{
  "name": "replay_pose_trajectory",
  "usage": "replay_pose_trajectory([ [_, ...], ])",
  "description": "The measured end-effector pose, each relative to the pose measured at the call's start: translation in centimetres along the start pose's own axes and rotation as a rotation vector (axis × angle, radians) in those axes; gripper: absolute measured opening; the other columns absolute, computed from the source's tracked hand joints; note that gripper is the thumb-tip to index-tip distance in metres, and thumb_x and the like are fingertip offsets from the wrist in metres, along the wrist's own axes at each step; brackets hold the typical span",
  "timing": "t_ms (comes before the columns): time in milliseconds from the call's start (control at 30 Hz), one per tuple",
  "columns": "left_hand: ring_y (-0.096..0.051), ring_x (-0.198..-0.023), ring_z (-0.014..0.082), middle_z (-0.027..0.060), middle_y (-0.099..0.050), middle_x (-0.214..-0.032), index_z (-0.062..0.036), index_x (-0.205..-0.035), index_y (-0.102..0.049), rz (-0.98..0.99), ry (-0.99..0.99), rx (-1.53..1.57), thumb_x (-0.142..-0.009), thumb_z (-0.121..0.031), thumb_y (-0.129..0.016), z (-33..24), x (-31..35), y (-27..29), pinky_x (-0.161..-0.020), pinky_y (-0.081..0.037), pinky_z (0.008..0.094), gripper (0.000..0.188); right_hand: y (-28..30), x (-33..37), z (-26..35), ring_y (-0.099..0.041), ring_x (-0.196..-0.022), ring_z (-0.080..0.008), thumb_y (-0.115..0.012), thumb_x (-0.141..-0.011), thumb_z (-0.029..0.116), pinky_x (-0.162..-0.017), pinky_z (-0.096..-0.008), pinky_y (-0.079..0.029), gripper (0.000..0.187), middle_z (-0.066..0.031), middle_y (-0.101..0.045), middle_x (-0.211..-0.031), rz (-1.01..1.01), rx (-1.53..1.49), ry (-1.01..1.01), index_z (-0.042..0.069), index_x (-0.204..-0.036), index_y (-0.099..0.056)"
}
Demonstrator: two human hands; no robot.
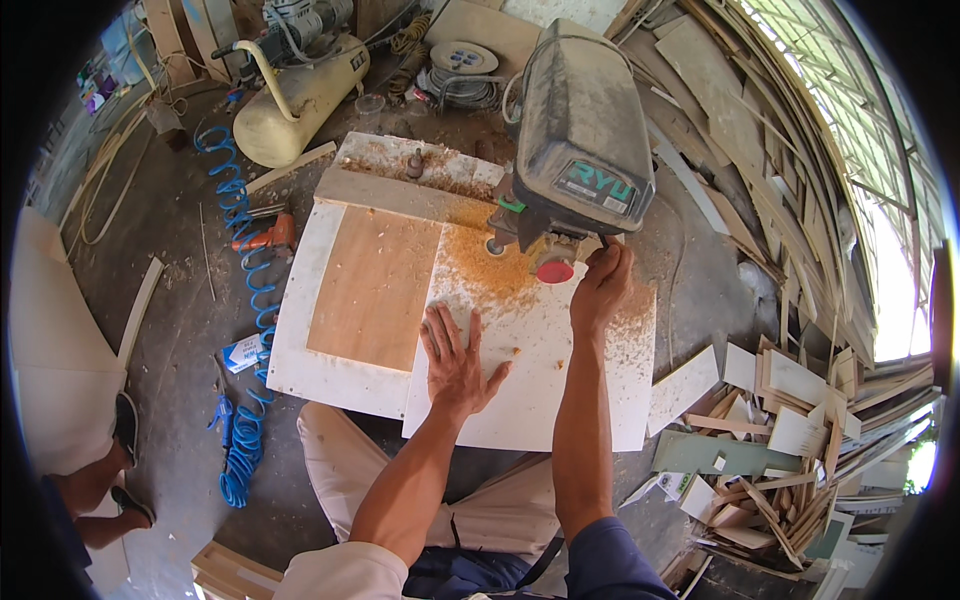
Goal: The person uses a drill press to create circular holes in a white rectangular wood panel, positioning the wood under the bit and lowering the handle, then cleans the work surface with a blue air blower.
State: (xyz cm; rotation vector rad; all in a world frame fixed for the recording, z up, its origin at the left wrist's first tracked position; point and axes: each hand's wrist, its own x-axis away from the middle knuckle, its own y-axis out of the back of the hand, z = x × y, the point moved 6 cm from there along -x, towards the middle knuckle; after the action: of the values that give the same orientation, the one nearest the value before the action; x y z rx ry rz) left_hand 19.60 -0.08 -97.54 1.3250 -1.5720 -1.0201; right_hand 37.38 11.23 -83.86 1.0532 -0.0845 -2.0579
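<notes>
A dusty grey drill press [585,120] stands over a work table, its head pointing toward me. My right hand [602,285] is closed at the right side of the head, around what looks like its feed lever, mostly hidden by the fingers. A red round knob [554,271] sits just left of that hand. My left hand [456,365] lies open, palm down with fingers spread, on a white board [515,415]. Orange-brown sawdust [485,262] covers the board around the drill chuck. Left of it lies a light brown plywood panel [368,290], and behind both runs a wooden fence [400,193].
At the back left are a cream air compressor [300,105] and a cable reel [463,60]. A coiled blue air hose [243,235] trails down the left floor, past an orange power drill [268,238]. Wood offcuts [770,420] pile up on the right. Another person's legs [95,490] show at far left.
</notes>
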Motion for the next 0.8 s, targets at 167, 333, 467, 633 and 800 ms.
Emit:
replay_pose_trajectory([
  [167,0.007,-0.15,0.0556,0.0407,0.005,-0.161,-0.0068,-0.163,-0.011,0.024,0.009,-0.015,-0.094,-0.072,-0.04,0.0,-0.1,0.0,-0.12,0.0,0.0648,0.099,-0.2,0.2,-1.0,-0.061,-0.069,-0.0198,-0.041,-0.11,0.018,-0.066,-0.0343,-0.048,0.027,-0.0082,-0.063,-0.075,0.019,-0.061,-0.056,0.0,-0.114,-0.061],
  [333,0.007,-0.151,0.0553,0.0411,0.004,-0.16,-0.0072,-0.163,-0.01,0.042,0.017,-0.04,-0.095,-0.073,-0.038,0.0,-0.1,0.1,-0.12,0.0,0.0643,0.099,0.1,-1.8,-1.1,-0.061,-0.081,-0.0224,-0.04,-0.111,0.02,-0.076,-0.0354,-0.047,0.028,-0.0111,-0.066,-0.089,0.068,-0.125,0.055,0.0,-0.111,-0.059],
  [467,0.006,-0.151,0.0555,0.0412,0.003,-0.16,-0.0072,-0.163,-0.01,0.032,0.013,-0.043,-0.095,-0.073,-0.037,0.0,-0.1,0.1,-0.12,-0.001,0.0643,0.099,0.2,-7.3,-1.0,-0.056,-0.078,-0.0227,-0.043,-0.109,0.019,-0.074,-0.0336,-0.046,0.024,-0.0082,-0.061,-0.085,0.054,-0.063,0.237,0.0,-0.11,-0.058],
  [633,0.003,-0.15,0.0558,0.0417,0.002,-0.16,-0.0073,-0.163,-0.013,0.0,0.009,-0.03,-0.094,-0.074,-0.038,-0.1,-0.1,0.2,-0.12,-0.003,0.0643,0.099,-4.9,-15.8,-5.1,-0.052,-0.078,-0.0196,-0.048,-0.107,0.019,-0.075,-0.0303,-0.046,0.021,-0.0053,-0.06,-0.09,0.345,-0.483,-0.109,0.001,-0.11,-0.059],
  [800,0.002,-0.15,0.0564,0.042,0.001,-0.16,-0.007,-0.162,-0.016,-0.016,0.01,-0.048,-0.093,-0.075,-0.04,-0.5,-0.2,0.4,-0.12,-0.003,0.0649,0.1,-10.9,-17.1,-12.7,-0.058,-0.083,-0.0174,-0.048,-0.108,0.029,-0.076,-0.0307,-0.049,0.029,-0.0034,-0.064,-0.1,0.426,-0.737,-0.401,0.005,-0.116,-0.061],
])
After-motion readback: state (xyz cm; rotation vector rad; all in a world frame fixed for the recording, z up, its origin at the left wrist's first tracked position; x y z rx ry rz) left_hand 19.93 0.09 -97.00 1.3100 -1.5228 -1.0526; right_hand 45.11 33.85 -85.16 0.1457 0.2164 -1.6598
